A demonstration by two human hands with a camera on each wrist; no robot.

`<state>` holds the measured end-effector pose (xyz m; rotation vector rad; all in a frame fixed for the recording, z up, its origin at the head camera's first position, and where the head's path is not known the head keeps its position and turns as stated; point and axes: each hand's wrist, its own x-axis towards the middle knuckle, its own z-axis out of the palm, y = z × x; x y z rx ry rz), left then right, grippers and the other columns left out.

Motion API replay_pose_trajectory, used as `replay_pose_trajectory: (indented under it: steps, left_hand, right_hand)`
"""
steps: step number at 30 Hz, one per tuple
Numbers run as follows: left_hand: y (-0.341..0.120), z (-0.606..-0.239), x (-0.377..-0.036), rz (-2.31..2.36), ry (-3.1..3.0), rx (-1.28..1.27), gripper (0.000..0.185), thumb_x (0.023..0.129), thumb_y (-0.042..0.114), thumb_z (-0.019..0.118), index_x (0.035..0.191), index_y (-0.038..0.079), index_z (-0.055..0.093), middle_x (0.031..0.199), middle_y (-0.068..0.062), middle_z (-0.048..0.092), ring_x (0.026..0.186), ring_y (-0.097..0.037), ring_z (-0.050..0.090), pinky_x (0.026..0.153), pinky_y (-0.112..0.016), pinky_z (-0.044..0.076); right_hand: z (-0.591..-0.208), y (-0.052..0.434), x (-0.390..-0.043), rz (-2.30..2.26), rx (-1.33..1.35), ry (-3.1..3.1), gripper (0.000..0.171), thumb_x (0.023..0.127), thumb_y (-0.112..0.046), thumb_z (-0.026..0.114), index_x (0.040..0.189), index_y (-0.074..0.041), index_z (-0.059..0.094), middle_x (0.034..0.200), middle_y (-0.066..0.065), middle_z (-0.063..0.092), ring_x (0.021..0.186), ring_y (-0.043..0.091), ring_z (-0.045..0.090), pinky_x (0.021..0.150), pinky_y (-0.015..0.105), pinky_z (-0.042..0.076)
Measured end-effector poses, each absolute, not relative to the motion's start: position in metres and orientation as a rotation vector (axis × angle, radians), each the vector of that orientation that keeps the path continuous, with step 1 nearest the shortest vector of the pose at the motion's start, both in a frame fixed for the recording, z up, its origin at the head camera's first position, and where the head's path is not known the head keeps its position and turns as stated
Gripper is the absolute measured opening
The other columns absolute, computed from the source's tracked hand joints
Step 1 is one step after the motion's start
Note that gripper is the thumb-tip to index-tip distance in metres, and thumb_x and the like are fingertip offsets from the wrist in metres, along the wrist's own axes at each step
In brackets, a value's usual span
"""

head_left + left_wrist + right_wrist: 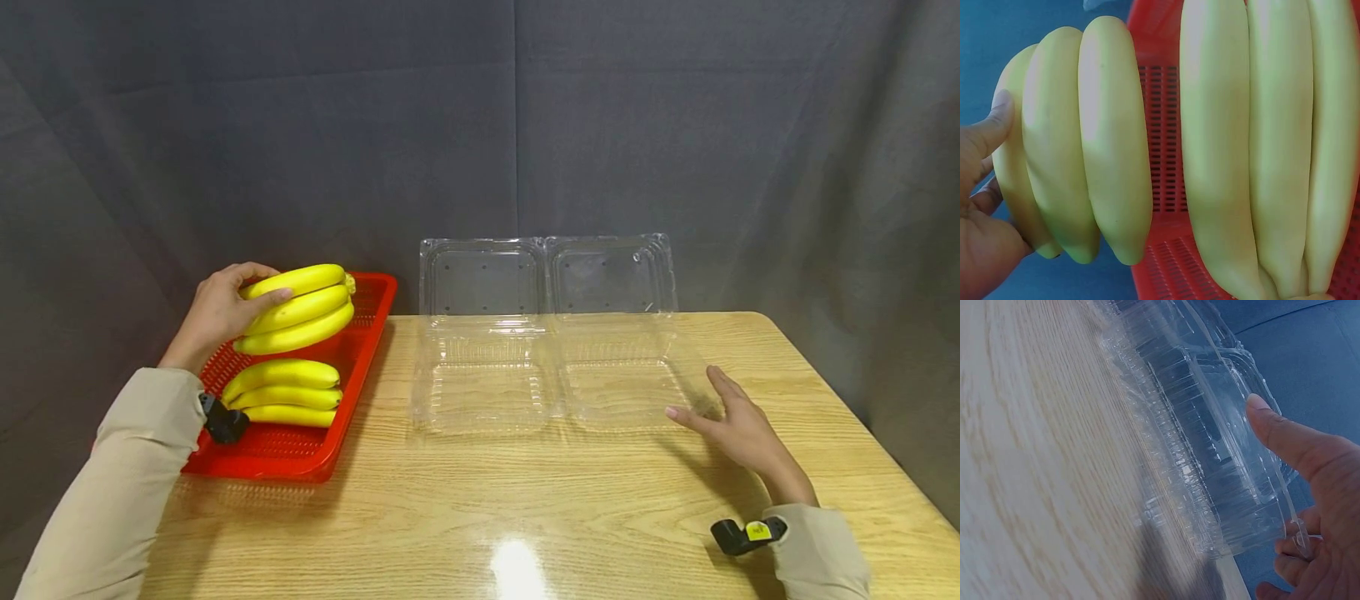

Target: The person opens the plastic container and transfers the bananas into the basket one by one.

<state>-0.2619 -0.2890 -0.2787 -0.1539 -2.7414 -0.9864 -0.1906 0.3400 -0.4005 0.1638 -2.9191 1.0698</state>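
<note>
Two banana bunches show at the frame's left: the left hand point(217, 312) curls round the upper bunch point(300, 307), its long axis running left-right above the red mesh tray point(371, 321), while the lower bunch point(285, 392) lies inside. Smooth, waxy skins. Right of centre, the right hand point(738, 429) rests flat with relaxed fingers at the right clear plastic clamshell point(615, 367), its ribbed lid upright; a twin clamshell point(480, 375) lies nearer the bananas.

You had a wooden worktop point(525, 500) under everything. A dark grey cloth point(480, 125) hung behind it. A second banana bunch point(285, 392) lay in the red tray point(300, 454).
</note>
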Motion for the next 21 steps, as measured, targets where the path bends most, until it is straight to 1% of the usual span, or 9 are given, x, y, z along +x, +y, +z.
replay_pose_trajectory:
  steps: [7,13,21]
  left_hand:
    - [-0.295,-0.287,-0.272,-1.028,-2.801,-0.107,0.059,0.093,0.041,0.061,0.134,-0.001,0.049,0.131,-0.026,0.045,0.109,-0.041,0.041,0.09,-0.051,0.04]
    - [-0.299,-0.294,-0.276,-1.037,-2.806,-0.084,0.057,0.094,0.037,0.062,0.133,-0.002,0.049,0.131,-0.027,0.046,0.109,-0.041,0.041,0.092,-0.051,0.039]
    - [-0.301,-0.303,-0.28,-1.048,-2.783,-0.082,0.055,0.094,0.036,0.062,0.132,-0.003,0.051,0.13,-0.027,0.048,0.109,-0.042,0.043,0.093,-0.052,0.039]
  right_hand:
    - [-0.401,0.34,-0.191,1.068,0.158,-2.922,0.103,0.091,-0.049,0.063,0.152,0.003,-0.002,0.155,0.032,-0.001,0.137,0.055,0.004,0.103,0.071,0.012]
    - [-0.402,0.341,-0.191,1.061,0.158,-2.925,0.103,0.09,-0.049,0.063,0.152,0.003,-0.002,0.155,0.032,-0.001,0.137,0.055,0.004,0.103,0.071,0.012]
    - [-0.401,0.34,-0.19,1.071,0.152,-2.925,0.104,0.09,-0.049,0.063,0.152,0.003,-0.002,0.154,0.032,-0.001,0.137,0.055,0.004,0.103,0.071,0.012]
